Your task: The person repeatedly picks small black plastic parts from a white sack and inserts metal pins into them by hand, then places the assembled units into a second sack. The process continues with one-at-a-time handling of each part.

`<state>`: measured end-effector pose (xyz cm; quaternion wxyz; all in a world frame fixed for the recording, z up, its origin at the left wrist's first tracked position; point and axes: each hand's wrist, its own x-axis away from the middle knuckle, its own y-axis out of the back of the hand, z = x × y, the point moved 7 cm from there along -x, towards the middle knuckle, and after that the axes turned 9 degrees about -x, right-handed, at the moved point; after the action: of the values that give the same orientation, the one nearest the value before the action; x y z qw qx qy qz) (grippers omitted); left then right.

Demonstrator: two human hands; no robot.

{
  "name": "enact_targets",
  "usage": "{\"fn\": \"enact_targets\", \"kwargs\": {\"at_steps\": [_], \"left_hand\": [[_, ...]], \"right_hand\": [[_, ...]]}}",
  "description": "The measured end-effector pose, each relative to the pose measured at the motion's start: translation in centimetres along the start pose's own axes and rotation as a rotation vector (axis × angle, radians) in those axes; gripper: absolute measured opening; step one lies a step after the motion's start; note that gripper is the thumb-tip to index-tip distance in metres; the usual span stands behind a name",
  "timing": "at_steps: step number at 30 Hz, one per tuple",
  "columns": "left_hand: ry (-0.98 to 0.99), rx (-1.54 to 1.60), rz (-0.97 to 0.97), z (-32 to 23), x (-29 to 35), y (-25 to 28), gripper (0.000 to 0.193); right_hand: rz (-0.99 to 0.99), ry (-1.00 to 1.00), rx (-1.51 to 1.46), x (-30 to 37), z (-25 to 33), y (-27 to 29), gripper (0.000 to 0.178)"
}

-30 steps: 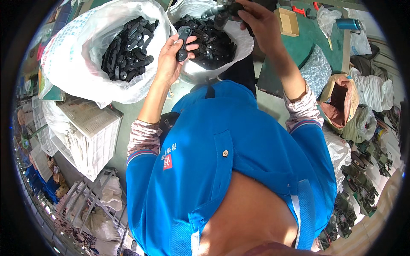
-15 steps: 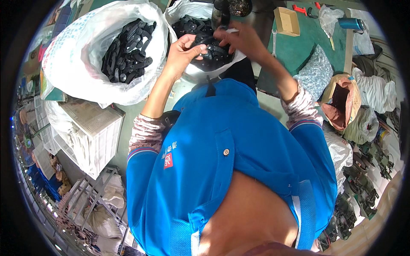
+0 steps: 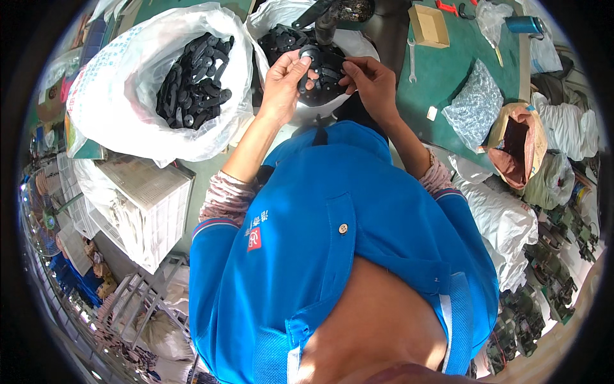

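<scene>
Your left hand (image 3: 285, 83) at 12 o'clock has fingers closed on a black part (image 3: 311, 50), above the right bag (image 3: 361, 43). Right hand (image 3: 376, 86) at 1: fingertips near each other, can't tell if gripping anything. Looks like two-handed part handling; next move calls for steady left pinch. Left bag (image 3: 121, 96) of black pieces (image 3: 192, 83): 10 o'clock.

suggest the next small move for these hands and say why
Perhaps ease the right hand toward the black part: the left hand holds it over the white bag, and the right hand, fingers bent, is close by.
</scene>
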<state>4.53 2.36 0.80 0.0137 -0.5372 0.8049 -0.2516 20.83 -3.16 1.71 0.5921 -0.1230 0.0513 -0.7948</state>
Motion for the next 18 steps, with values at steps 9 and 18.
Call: {"fn": "enact_targets", "kwargs": {"at_steps": [9, 18], "left_hand": [[-0.076, -0.249, -0.028, -3.3, -1.4, -1.3, 0.016], [-0.157, -0.436, -0.083, -10.2, -8.4, -3.7, 0.019]], "right_hand": [[0.143, 0.166, 0.410, -0.3, 3.7, -2.5, 0.023], [0.187, -0.021, 0.269, -5.6, 8.2, -2.7, 0.030]]}}
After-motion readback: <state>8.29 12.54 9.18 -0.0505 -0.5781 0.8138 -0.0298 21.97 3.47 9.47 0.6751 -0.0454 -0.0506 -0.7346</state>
